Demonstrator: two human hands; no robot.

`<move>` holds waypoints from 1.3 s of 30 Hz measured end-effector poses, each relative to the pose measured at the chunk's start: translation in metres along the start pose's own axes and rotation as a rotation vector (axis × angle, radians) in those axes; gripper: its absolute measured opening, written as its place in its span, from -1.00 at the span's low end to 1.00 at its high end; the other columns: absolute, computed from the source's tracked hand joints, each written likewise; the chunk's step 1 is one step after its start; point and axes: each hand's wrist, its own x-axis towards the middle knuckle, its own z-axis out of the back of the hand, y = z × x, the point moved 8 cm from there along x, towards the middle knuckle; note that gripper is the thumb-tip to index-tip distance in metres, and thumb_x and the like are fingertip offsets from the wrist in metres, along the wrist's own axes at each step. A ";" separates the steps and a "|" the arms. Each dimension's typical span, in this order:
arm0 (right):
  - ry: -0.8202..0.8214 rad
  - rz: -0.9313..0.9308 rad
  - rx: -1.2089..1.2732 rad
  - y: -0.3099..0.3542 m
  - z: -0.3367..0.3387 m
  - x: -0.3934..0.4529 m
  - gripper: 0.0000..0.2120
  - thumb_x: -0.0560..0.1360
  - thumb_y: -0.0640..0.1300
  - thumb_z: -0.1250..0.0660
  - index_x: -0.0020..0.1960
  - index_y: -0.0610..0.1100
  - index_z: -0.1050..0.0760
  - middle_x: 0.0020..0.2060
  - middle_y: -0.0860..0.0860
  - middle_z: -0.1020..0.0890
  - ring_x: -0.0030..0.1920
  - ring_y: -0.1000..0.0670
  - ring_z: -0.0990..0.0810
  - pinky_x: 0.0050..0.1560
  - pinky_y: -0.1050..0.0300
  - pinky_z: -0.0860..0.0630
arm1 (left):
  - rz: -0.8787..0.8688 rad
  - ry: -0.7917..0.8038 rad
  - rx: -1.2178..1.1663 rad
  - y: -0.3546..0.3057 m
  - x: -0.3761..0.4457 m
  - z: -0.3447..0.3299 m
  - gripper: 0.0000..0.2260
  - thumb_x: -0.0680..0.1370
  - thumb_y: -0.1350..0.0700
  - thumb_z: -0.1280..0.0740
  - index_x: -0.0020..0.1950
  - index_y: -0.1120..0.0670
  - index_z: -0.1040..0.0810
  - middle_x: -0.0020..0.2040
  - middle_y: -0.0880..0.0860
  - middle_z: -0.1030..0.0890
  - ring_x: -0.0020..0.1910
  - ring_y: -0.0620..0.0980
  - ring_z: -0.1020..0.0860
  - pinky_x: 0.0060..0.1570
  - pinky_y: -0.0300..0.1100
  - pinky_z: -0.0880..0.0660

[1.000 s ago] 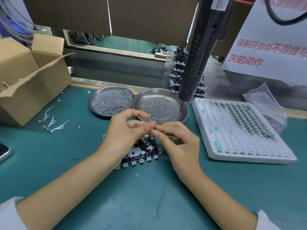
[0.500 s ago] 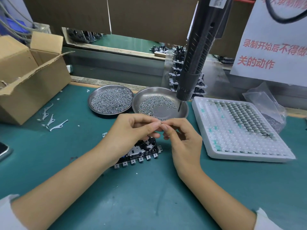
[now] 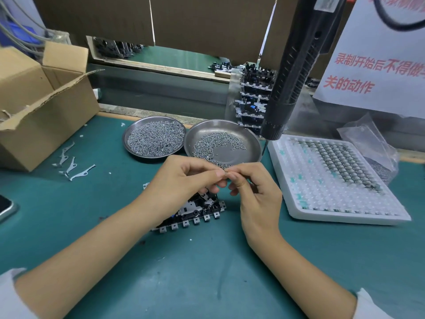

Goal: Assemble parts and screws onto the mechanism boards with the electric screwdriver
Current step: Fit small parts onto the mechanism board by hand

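A black mechanism board [image 3: 195, 210] with metal tabs lies on the green mat, partly hidden under my left hand [image 3: 181, 180]. Above it, my left hand and my right hand [image 3: 255, 187] meet fingertip to fingertip, pinching a tiny screw [image 3: 226, 172] between them. The black electric screwdriver [image 3: 292, 72] hangs from above at the right, its bit pointing down near the edge of the right metal dish [image 3: 248, 139], which holds scattered screws. The left dish [image 3: 128, 137] is full of screws.
An open cardboard box [image 3: 39, 107] stands at the left, with several small metal levers [image 3: 71, 164] lying beside it. A white foam tray [image 3: 299, 203] of small parts sits at the right, a plastic bag [image 3: 370, 143] behind it. Stacked boards [image 3: 253, 97] stand behind the dishes. A phone edge [image 3: 5, 208] shows far left.
Both hands have stayed over the board, fingertips together; they shifted slightly away from me and the pinch on the screw tightened. The screwdriver has not moved.
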 end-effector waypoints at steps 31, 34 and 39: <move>0.013 -0.141 -0.135 -0.012 0.001 0.001 -0.84 0.56 -0.11 -0.25 -0.20 0.03 -0.47 -0.28 0.01 -0.49 -0.31 0.08 -0.49 -0.31 0.33 -0.43 | -0.387 -0.121 0.509 -0.025 -0.007 0.010 -0.93 0.49 0.19 -0.43 -0.10 0.10 -0.71 -0.28 -0.09 -0.65 -0.27 -0.19 -0.56 -0.19 -0.41 -0.43; -0.018 -0.188 -0.110 -0.018 0.003 0.001 -0.82 0.56 -0.13 -0.28 -0.20 0.05 -0.48 -0.29 -0.03 -0.50 -0.32 0.08 -0.49 -0.32 0.34 -0.43 | -0.451 -0.354 0.753 -0.031 0.002 0.041 -0.92 0.50 0.20 -0.41 -0.07 0.16 -0.70 -0.22 0.02 -0.68 -0.26 -0.10 -0.59 -0.09 -0.32 -0.46; -0.007 -0.188 -0.102 -0.017 0.001 0.001 -0.79 0.55 -0.18 -0.31 -0.21 0.08 -0.50 -0.27 0.03 -0.53 -0.30 0.08 -0.51 -0.32 0.35 -0.44 | -0.124 -0.475 1.007 -0.004 0.028 0.089 -0.84 0.54 0.12 -0.33 0.03 0.10 -0.68 -0.04 0.15 -0.68 -0.01 0.21 -0.58 0.05 0.05 -0.51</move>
